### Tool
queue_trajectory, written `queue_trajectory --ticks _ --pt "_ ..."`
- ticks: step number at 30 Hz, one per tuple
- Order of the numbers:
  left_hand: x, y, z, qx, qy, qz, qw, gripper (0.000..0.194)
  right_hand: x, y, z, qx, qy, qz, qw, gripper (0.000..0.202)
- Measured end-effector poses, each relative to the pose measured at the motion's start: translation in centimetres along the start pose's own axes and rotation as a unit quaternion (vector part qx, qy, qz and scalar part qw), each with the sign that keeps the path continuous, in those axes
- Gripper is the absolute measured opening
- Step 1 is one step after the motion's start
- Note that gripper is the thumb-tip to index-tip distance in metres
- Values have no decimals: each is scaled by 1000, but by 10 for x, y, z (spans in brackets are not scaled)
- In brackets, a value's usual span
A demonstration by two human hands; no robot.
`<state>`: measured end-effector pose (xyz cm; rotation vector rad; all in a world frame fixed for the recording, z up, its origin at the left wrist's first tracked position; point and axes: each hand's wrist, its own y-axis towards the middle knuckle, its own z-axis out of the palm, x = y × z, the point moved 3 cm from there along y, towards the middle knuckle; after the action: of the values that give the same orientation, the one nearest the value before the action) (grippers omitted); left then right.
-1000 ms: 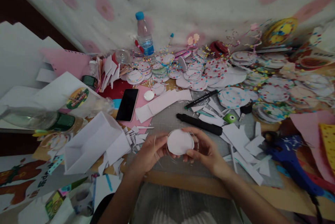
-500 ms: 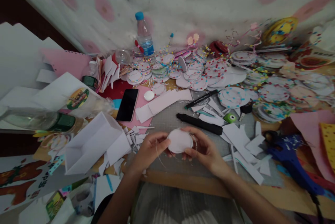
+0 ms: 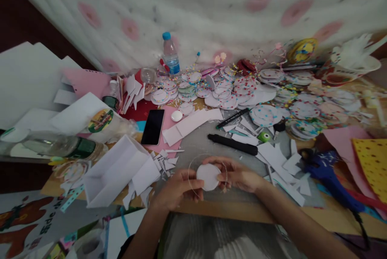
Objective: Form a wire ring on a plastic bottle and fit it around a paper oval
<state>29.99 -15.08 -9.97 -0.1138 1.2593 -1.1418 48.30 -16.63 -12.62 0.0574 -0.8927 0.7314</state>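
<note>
A round white paper disc (image 3: 208, 177) is held up between my two hands, just above the front of the grey cutting mat (image 3: 196, 156). My left hand (image 3: 181, 188) pinches its left edge, thumb on the face. On the other side my right hand (image 3: 237, 173) grips the right edge, also with the thumb in front. Around the disc runs a thin wire ring (image 3: 189, 170), wider than the disc and passing by the fingers of both hands. Whether the ring is fastened to the disc I cannot tell.
Beyond my hands lie a black pen (image 3: 232, 144), a dark marker (image 3: 232, 118) and a phone (image 3: 152, 127). White paper scraps (image 3: 279, 166) and a blue glue gun (image 3: 329, 178) are right, an open white box (image 3: 113, 172) left. Decorated paper discs (image 3: 266, 115) and a bottle (image 3: 171, 55) stand behind.
The view has tilted up a little, so everything sits lower. The disc has been turned to face me more squarely, and the wire ring now shows as a full loop around it.
</note>
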Motion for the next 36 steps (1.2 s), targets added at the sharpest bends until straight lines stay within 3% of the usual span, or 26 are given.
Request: queue_trajectory --ticks 5,15,26,36 --pt "5 -10 3 -27 -20 -3 999 33 1 4 10 -9 -19 19 1000 50" --pt "16 -9 2 -87 -3 117 989 36 0 8 27 -54 -132 -43 989 52" --pt "8 -4 -7 -131 81 168 974 38 -4 -18 10 -140 -191 -99 966 47" --pt "-1 -2 -22 -211 12 173 962 51 16 -39 4 -216 -201 -118 948 43"
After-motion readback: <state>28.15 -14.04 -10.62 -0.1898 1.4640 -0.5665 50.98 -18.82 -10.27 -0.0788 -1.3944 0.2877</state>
